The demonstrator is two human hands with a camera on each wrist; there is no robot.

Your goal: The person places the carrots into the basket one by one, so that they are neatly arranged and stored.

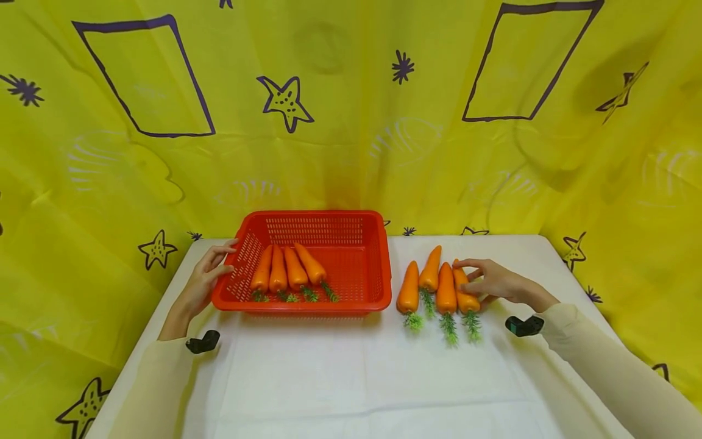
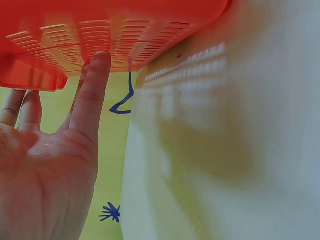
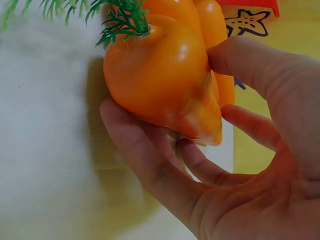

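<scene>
On the left, my left hand (image 1: 205, 274) rests its fingers against the outer left side of a red plastic basket (image 1: 301, 306). The left wrist view shows the fingers (image 2: 90, 100) fairly straight, fingertips at the slotted wall. Inside the basket lie several orange toy carrots (image 1: 278, 271) with green tops, side by side. To the basket's right, my right hand (image 1: 496, 281) holds the rightmost carrot (image 1: 465, 292) of a second group. In the right wrist view, thumb and fingers curve around that carrot (image 3: 155, 75) from opposite sides.
The other carrots of the right group, such as this one (image 1: 408, 289), lie close beside the held one. A white cloth covers the table (image 1: 351, 378). Yellow patterned curtain (image 1: 340, 171) hangs behind the basket and along both sides.
</scene>
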